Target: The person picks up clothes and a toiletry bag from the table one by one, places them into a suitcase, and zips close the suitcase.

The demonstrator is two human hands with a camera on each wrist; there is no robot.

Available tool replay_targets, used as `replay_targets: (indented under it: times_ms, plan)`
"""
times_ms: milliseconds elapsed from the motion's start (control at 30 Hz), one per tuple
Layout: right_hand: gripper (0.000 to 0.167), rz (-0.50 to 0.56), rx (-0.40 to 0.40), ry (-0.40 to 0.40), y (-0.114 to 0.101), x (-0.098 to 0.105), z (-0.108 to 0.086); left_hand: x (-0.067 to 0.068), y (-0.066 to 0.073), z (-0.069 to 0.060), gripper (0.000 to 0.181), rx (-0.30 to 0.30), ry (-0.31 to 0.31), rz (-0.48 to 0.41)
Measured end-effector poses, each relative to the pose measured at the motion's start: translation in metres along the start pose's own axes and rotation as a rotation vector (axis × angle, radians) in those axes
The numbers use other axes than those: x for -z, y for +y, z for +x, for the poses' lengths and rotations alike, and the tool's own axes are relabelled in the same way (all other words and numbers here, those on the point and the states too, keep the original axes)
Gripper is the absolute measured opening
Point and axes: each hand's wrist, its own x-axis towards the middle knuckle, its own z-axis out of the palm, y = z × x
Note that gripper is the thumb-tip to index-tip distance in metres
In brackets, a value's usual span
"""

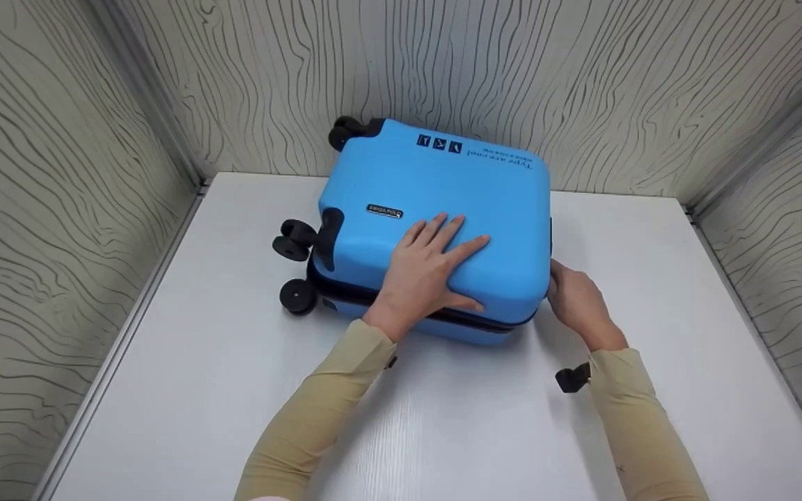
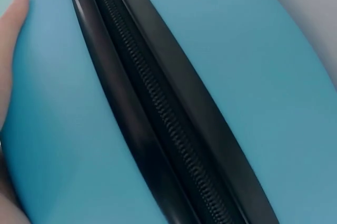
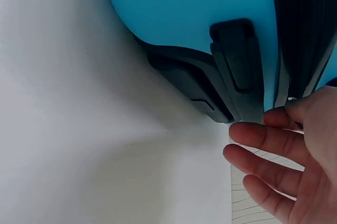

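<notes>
A blue hard-shell suitcase [image 1: 443, 188] lies on its side, wheels toward the left. My left hand [image 1: 423, 271] rests on its upper shell with the fingers spread. In the left wrist view, the black zipper [image 2: 163, 108] runs between the two shell halves, its teeth closed along the visible stretch. At the suitcase's right end is my right hand [image 1: 577, 299]. The right wrist view shows its thumb and forefinger pinching a small zipper pull [image 3: 292, 98], mostly hidden by the fingers, while the other fingers stay loosely bent. Close by are a black carry handle [image 3: 184, 79] and a black recessed piece [image 3: 237, 58].
The suitcase lies on a white table [image 1: 234, 390] near a wood-grain back panel [image 1: 429, 69]. Similar panels stand left and right. Black wheels [image 1: 294, 240] jut out at the suitcase's left. A small black device [image 1: 571, 379] is strapped at the right wrist.
</notes>
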Motion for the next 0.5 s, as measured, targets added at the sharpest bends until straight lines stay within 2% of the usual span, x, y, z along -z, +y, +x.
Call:
replay_targets:
  times_ms: [100, 500]
  plan:
    - [0.027, 0.024, 0.012, 0.006, 0.000, -0.003, -0.004, 0.001, 0.000, 0.000, 0.102, 0.002, -0.009, 0.000]
    - [0.026, 0.083, 0.056, 0.016, -0.005, -0.009, -0.027, 0.002, 0.001, 0.000, 0.102, 0.008, -0.025, 0.007]
